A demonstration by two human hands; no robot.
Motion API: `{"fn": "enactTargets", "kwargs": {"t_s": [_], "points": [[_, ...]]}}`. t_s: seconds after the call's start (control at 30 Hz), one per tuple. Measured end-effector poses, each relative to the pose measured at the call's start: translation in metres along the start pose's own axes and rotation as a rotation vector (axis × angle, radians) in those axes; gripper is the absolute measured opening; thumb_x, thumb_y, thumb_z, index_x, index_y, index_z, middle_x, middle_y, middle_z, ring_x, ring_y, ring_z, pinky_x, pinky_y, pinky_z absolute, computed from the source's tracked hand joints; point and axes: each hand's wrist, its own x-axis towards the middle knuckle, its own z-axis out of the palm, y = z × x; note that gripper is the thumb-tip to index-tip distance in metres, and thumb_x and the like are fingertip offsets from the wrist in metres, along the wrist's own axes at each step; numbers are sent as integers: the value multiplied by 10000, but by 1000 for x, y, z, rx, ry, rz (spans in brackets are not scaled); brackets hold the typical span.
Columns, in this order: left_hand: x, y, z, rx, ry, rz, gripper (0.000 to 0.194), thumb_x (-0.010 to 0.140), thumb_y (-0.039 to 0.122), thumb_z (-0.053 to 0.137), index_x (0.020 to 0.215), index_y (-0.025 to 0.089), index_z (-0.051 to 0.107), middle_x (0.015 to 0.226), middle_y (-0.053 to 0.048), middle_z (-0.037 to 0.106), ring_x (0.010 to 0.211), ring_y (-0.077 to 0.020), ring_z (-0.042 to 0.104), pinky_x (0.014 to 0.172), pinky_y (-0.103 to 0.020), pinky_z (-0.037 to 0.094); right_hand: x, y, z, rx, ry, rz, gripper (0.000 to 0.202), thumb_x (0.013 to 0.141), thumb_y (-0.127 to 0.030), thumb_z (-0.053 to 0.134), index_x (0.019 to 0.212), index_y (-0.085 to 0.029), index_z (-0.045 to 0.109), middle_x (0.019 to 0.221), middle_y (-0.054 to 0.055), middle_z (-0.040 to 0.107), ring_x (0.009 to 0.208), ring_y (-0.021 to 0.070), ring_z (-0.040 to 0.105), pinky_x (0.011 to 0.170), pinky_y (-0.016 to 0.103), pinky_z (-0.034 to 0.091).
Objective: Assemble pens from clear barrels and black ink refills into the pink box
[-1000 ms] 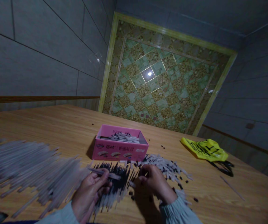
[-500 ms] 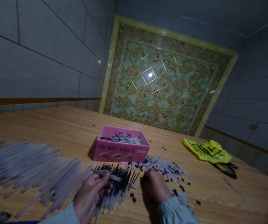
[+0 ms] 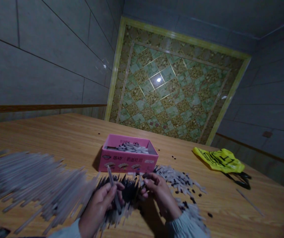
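My left hand (image 3: 102,201) grips a slim grey pen-like stick (image 3: 112,180), tilted with its upper tip in front of the pink box (image 3: 128,162). Fingers of my right hand (image 3: 158,191) are pinched on a small whitish cap (image 3: 141,180), just right of the stick. Under and between both hands lies a bundle of dark-tipped sticks (image 3: 129,188), partly hidden. A heap of small white caps with black bits (image 3: 176,178) spreads beyond my right hand. More white caps with dark ends (image 3: 132,147) fill the box.
Long translucent sticks (image 3: 33,181) are piled on the left of the wooden table (image 3: 70,132). A yellow bag with black lettering (image 3: 218,160) lies at the right, near one loose stick (image 3: 249,202). Tiled walls (image 3: 45,59) stand behind the table.
The stick in my left hand has swung from nearly level to steeply upright. My right hand has moved left from the cap heap, and a whitish cap now shows in its fingers.
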Motion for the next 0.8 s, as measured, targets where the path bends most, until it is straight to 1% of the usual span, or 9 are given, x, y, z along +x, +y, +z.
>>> {"fn": "enactTargets", "kwargs": {"t_s": [0.07, 0.13, 0.2, 0.27, 0.4, 0.53, 0.7, 0.77, 0.8], "points": [[1, -6, 0, 140, -86, 39, 364, 768, 451, 549, 937, 145, 652, 505, 36, 537, 448, -110, 509, 440, -209, 392, -1, -3, 1, 87, 6, 44, 338, 647, -394, 730, 820, -142, 586, 601, 2, 623, 473, 114, 582, 449, 219, 466], [0, -9, 0, 288, -145, 49, 405, 773, 466, 531, 981, 149, 674, 475, 41, 525, 425, -104, 469, 430, -209, 381, -1, -7, 1, 116, 22, 65, 368, 625, -424, 747, 810, -148, 589, 642, 7, 636, 485, 103, 584, 453, 204, 467], [-1, -7, 2, 402, -202, 69, 403, 775, 462, 528, 979, 162, 704, 550, 3, 614, 522, -136, 537, 520, -236, 438, -1, -9, 0, 145, 35, 72, 376, 613, -431, 757, 803, -152, 592, 648, 4, 637, 488, 97, 582, 457, 198, 469], [-3, -1, 4, 466, -247, 97, 394, 788, 451, 511, 1002, 186, 708, 714, -29, 702, 689, -190, 604, 657, -279, 472, -1, -12, 0, 189, 52, 71, 366, 601, -410, 771, 792, -153, 593, 639, 0, 634, 488, 93, 576, 459, 194, 470], [-4, 10, 5, 462, -268, 121, 376, 806, 419, 495, 1072, 219, 670, 912, -31, 734, 906, -242, 614, 819, -314, 451, -4, -16, 4, 299, 62, 83, 341, 563, -318, 803, 778, -152, 596, 641, 1, 632, 507, 96, 576, 466, 188, 465], [-4, 8, 3, 413, -268, 134, 361, 809, 396, 506, 1087, 225, 659, 944, -28, 734, 887, -225, 621, 850, -317, 443, -7, -15, 8, 274, -87, 157, 363, 593, -264, 778, 902, -174, 609, 627, -11, 633, 521, 108, 581, 455, 183, 426], [-2, 4, 1, 433, -241, 135, 368, 820, 408, 489, 1078, 214, 666, 916, -38, 734, 886, -215, 619, 839, -301, 443, -9, -6, 12, 157, -312, 118, 377, 629, -216, 759, 982, -151, 646, 669, 13, 662, 575, 92, 579, 466, 144, 352], [-2, 3, 0, 465, -222, 128, 396, 823, 428, 472, 1099, 209, 653, 904, -40, 732, 835, -210, 621, 813, -304, 453, -8, -3, 12, 167, -314, 116, 378, 619, -231, 769, 967, -145, 651, 665, 22, 671, 581, 104, 591, 470, 152, 358], [-2, 3, 0, 480, -215, 124, 406, 822, 435, 468, 1109, 210, 646, 901, -38, 732, 812, -207, 620, 802, -305, 456, -7, -2, 11, 182, -273, 123, 377, 613, -253, 775, 952, -144, 651, 649, 24, 673, 568, 111, 595, 471, 162, 371]]}}
